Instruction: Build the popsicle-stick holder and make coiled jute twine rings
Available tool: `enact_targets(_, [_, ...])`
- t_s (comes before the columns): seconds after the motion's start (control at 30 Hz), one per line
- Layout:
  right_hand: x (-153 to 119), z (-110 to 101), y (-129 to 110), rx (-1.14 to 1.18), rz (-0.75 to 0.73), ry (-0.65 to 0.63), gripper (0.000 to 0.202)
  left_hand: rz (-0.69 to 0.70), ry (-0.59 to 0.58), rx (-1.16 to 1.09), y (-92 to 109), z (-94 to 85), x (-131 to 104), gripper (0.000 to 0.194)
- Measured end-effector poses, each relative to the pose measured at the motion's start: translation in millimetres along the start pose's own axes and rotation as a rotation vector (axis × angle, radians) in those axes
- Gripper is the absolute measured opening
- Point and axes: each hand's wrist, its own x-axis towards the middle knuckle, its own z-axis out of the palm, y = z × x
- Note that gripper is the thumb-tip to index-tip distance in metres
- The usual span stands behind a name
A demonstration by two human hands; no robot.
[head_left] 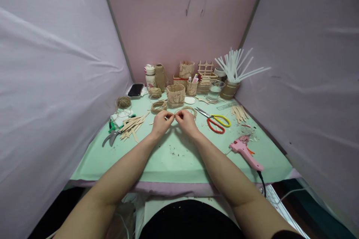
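Note:
Side by side over the middle of the table, my left hand (163, 121) and my right hand (185, 119) are closed in pinches, fingertips almost meeting. A thin strand of jute twine (191, 109) appears to run between them; its loops lie just behind my right hand, and the fingers hide the pinched part. Beyond my left hand is a coil of twine (158, 106). A basket (175, 96) made of pale wooden pieces stands upright just behind my hands. To the right lie scissors (214, 119) with one red and one yellow handle, blades apart.
Wooden sticks (133, 126) and pruning shears (112, 138) lie at the left. At the right are a pink glue gun (246, 153) with its cord and a jar of white glue sticks (230, 89). A cup of water (215, 92) stands farther back. Cloth walls enclose the table.

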Motion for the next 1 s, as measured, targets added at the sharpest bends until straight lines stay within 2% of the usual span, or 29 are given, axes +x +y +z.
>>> enact_targets(0.13, [0.5,1.3,0.8,0.000,0.009,-0.017,0.010,-0.090,-0.017,-0.062,-2.0,2.1,0.8,0.011])
enact_targets(0.33, [3.4,-0.8,1.1,0.162,0.111,-0.113,0.013,-0.242,-0.075,-0.223,-1.6,0.9,3.9,0.011])
enact_targets(0.67, [3.8,-2.5,0.2,0.187,0.189,-0.083,0.017,-0.282,-0.123,-0.309,-1.6,-1.4,4.9,0.017])
enact_targets(0.9, [2.9,-6.7,-2.3,0.377,0.418,-0.219,0.019,-0.309,-0.242,-0.424,-1.5,-4.4,5.5,0.030])
enact_targets(1.0, [2.5,-5.5,-2.8,0.337,0.361,-0.134,0.017,-0.344,-0.229,-0.469,-0.4,-3.9,5.8,0.032])
